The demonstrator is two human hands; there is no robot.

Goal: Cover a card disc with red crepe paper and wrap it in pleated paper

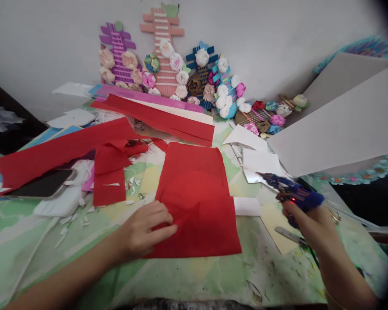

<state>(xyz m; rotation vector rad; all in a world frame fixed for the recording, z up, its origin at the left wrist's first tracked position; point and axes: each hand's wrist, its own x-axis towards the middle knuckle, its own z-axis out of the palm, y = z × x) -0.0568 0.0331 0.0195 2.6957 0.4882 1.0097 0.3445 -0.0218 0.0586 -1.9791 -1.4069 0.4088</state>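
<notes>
A sheet of red crepe paper (194, 206) lies in front of me, its upper part narrower than its lower part and a rounded shape showing faintly under it. My left hand (150, 230) is at the sheet's left edge, fingers curled over the paper and thumb lying on it. A white strip (247, 206) sticks out from under the right side. Off to the right, my right hand (305, 219) grips a dark blue glue gun (299, 193) with a small red light lit. The gun's nozzle points left, above white card pieces, apart from the red paper.
Red strips (161, 120), a phone (40, 183) and paper scraps (134, 185) lie left and behind. A utility knife (289, 236) sits beneath my right hand. Guitar-shaped flower decorations (166, 56) lean on the wall. A large white board (345, 116) stands at right.
</notes>
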